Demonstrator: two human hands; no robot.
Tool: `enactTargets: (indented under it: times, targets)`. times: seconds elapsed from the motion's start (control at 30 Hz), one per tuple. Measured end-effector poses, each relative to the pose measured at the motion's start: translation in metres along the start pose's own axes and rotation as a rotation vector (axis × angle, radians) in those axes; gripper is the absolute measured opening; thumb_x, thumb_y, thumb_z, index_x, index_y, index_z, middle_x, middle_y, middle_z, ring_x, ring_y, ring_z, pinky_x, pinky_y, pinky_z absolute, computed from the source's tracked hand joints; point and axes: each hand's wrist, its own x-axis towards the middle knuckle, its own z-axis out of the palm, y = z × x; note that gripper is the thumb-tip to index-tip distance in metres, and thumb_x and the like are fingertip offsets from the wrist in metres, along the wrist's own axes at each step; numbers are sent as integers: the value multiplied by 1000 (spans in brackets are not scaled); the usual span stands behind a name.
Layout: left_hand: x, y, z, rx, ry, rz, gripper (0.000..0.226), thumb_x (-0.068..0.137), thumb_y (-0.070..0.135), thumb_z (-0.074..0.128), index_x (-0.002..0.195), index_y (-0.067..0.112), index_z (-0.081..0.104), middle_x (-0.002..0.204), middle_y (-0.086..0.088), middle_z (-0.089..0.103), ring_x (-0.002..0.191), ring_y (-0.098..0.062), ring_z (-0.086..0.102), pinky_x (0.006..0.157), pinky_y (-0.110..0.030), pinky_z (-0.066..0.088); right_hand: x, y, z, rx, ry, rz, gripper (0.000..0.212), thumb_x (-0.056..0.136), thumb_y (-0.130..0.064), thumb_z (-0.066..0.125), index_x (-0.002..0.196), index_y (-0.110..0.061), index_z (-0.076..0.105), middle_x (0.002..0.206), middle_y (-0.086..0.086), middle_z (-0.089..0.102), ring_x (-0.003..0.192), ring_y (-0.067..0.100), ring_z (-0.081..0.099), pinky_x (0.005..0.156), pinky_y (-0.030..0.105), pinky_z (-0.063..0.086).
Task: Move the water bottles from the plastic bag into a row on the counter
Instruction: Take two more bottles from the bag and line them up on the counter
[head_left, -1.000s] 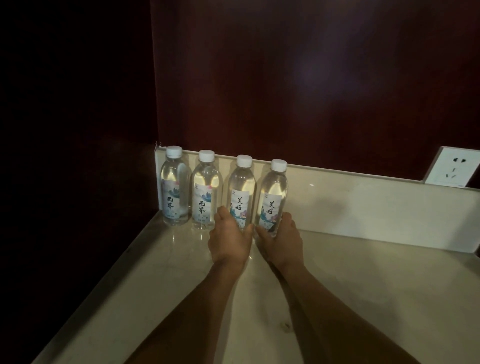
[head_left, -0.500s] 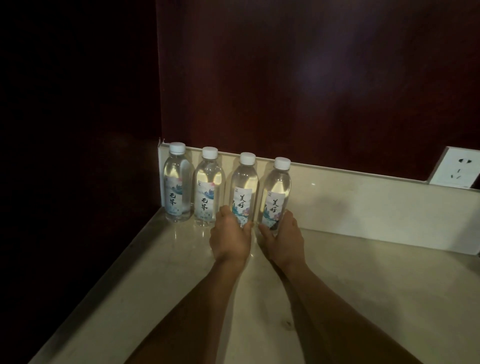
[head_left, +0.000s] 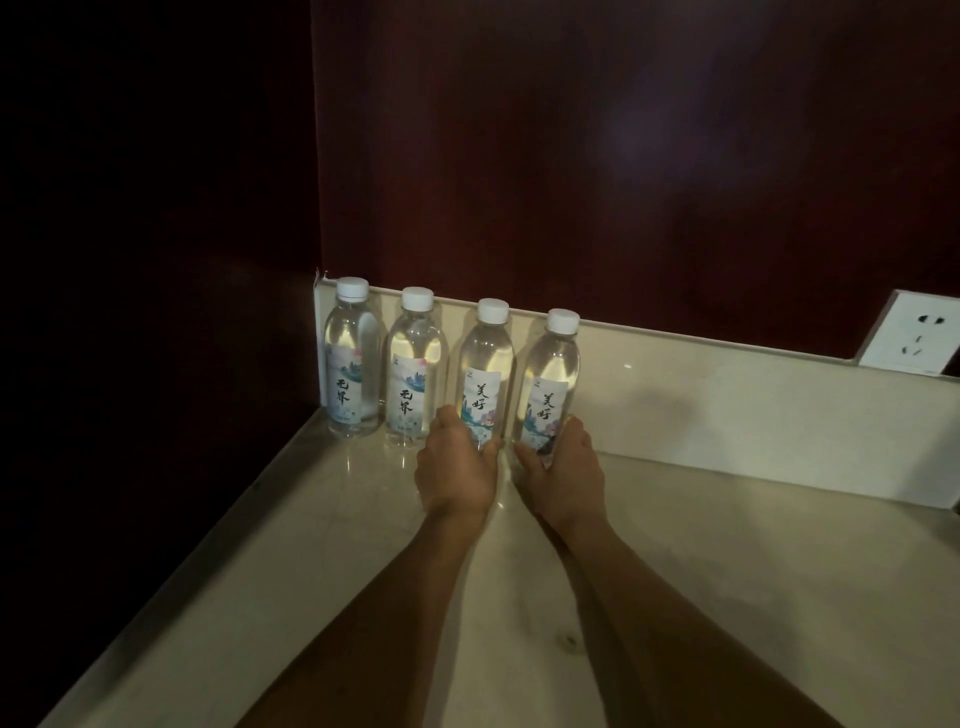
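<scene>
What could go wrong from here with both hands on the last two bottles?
1. The left hand and right hand grip the third bottle and fourth bottle low down; a jerky release could tip either.
2. The bottles stand close together, so a tipped third bottle might topple the second bottle.

Four water bottles (head_left: 485, 371) in row; two hands (head_left: 457, 467); one wall socket (head_left: 917, 340); one counter (head_left: 727, 571)

Both bare forearms reach up from the lower centre of the frame, side by side. The left hand (head_left: 457, 467) and right hand (head_left: 569, 470) each curl round a bottle's base.
</scene>
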Motion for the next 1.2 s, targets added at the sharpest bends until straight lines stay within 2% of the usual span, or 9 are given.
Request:
enactTargets:
  times: [0.27,0.43,0.57,0.73,0.87,1.03,1.1,1.2]
  targets:
    - [0,-1,-1,-13,9,6,46,88,34,74,123,13,52,117,-5,64,108,-25,63,80,-33,45,0,-1,-1,-8,-16,-2,44,90,-32,66,120,-7,46,120,14,56,107,32,58,83,38,47]
    - [0,-2,0,-15,10,-4,48,86,39,74,121,13,53,116,-5,63,106,-26,63,83,-38,50,-1,-1,-1,8,-22,1,45,90,-32,67,121,-7,46,122,14,56,109,32,57,80,32,43]
    - [0,-5,1,3,0,-3,44,89,41,72,115,12,53,111,-5,61,103,-26,62,79,-36,46,-2,-1,-2,5,-31,0,45,91,-32,66,122,-7,46,121,13,56,110,29,56,78,28,39]
    - [0,-5,2,-6,12,10,49,89,39,72,125,11,53,118,-6,62,109,-26,61,87,-39,49,-2,-1,-1,15,-30,4,46,91,-32,66,125,-7,46,123,13,56,111,30,56,79,28,39]
    - [-1,-4,0,-11,3,1,48,88,38,72,124,12,53,117,-6,62,108,-27,62,86,-40,51,-1,-2,-2,0,-41,13,48,91,-32,65,125,-6,45,124,15,55,113,31,55,81,29,38]
    - [-4,2,-7,-23,-27,-12,50,88,40,73,121,8,53,117,-9,61,107,-28,62,82,-36,48,-4,-10,-7,57,-28,20,53,86,-34,71,127,-11,46,123,9,55,102,17,53,77,25,39]
    - [-7,3,-11,-21,-45,-1,51,89,39,72,123,7,52,119,-10,60,107,-28,62,81,-34,47,-6,-13,-9,64,-17,32,55,84,-34,73,125,-10,45,121,11,53,105,21,53,78,27,40]
    - [-12,5,-18,-47,-57,-10,50,90,34,71,127,7,51,123,-11,58,114,-30,60,90,-37,48,-12,-15,-12,30,11,36,57,85,-32,72,127,-8,42,123,13,49,111,28,52,81,29,42]
